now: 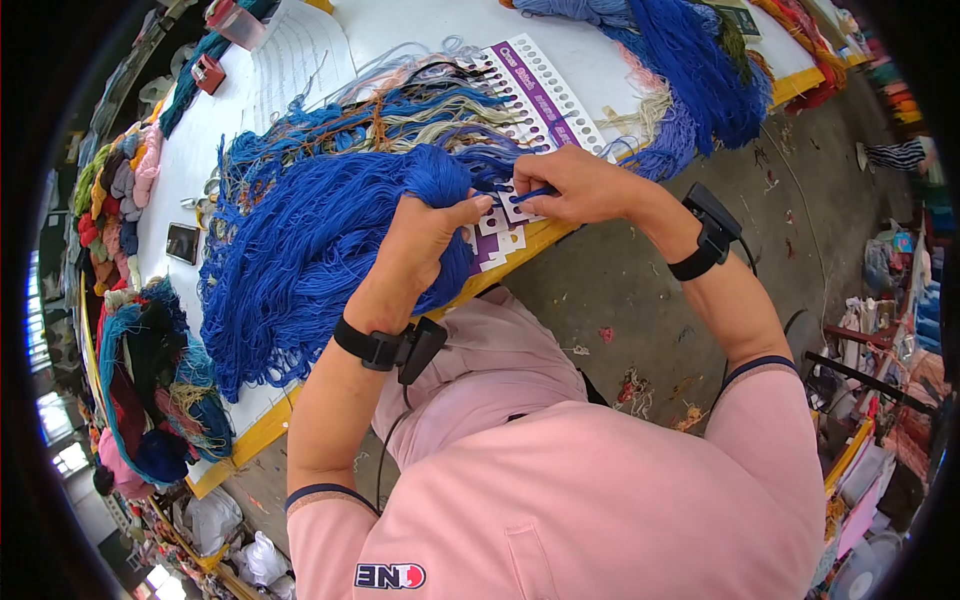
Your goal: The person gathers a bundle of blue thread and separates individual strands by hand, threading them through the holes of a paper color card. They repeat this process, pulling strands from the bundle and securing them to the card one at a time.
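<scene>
My left hand (425, 235) is closed, thumb pressed toward the fingers, at the gathered end of a large blue thread skein (320, 235). The fingers behind the thread are partly hidden. My right hand (580, 185) pinches a short blue strand (535, 193) just to the right. Between the hands lies the punched end of a white thread card (515, 208), close to both sets of fingertips. Beyond it, a purple and white card printed "Cross Stitch" (540, 95) has a row of holes, with multicoloured threads (400, 120) hanging from its left side.
The white table (390, 20) has a yellow edge (540, 247). More blue skeins (690, 70) hang at the far right. A phone (183, 243), a printed sheet (295, 60) and a small red sharpener-like item (208, 74) lie left. Coloured yarn bundles (165, 380) drape over the left edge.
</scene>
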`<state>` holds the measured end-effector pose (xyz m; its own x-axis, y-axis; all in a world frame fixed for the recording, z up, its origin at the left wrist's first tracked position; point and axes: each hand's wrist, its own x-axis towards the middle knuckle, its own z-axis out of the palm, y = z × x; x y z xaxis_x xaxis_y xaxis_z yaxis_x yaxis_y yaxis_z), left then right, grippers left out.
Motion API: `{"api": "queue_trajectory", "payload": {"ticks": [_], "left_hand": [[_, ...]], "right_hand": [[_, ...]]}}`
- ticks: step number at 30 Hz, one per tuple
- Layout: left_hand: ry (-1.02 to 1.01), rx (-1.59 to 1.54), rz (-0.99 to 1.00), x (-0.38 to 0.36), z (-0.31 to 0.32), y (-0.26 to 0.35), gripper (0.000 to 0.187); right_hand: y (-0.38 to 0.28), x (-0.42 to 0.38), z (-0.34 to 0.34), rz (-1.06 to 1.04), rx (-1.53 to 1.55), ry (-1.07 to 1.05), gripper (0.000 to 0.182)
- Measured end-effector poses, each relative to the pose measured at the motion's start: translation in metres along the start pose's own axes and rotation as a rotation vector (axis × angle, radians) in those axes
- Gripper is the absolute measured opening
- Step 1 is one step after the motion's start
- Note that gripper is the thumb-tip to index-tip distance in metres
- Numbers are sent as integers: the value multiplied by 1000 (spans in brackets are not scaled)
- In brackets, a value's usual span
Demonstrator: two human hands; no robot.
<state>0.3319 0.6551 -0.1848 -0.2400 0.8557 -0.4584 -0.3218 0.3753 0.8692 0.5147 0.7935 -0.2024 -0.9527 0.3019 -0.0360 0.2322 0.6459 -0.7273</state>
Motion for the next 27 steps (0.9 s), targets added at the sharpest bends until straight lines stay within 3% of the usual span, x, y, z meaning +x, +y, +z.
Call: {"api": "queue_trajectory", "payload": {"ticks": [9, 12, 15, 18, 21, 22, 25, 27], "left_hand": [[-191, -376, -207, 2, -13, 2, 11], [-172, 120, -124, 7, -14, 4, 10], [-156, 323, -134, 3, -10, 16, 11], [-356, -12, -259, 15, -20, 15, 10], [-206, -274, -198, -1, -5, 20, 9], [-265, -276, -142, 1, -9, 12, 12], [-346, 107, 59, 5, -5, -1, 14], [-321, 148, 45, 10, -7, 0, 16]], "right_hand": [[5, 0, 2, -57, 7, 7, 18], [5, 0, 2, -35, 39, 22, 16], [-1, 1, 3, 29, 47, 65, 14], [-2, 1, 3, 51, 12, 59, 13], [-8, -2, -7, 183, 347, -140, 16], [-6, -2, -8, 211, 461, -149, 18], [-1, 2, -12, 301, 685, -154, 20], [-3, 6, -11, 356, 684, -131, 18]]}}
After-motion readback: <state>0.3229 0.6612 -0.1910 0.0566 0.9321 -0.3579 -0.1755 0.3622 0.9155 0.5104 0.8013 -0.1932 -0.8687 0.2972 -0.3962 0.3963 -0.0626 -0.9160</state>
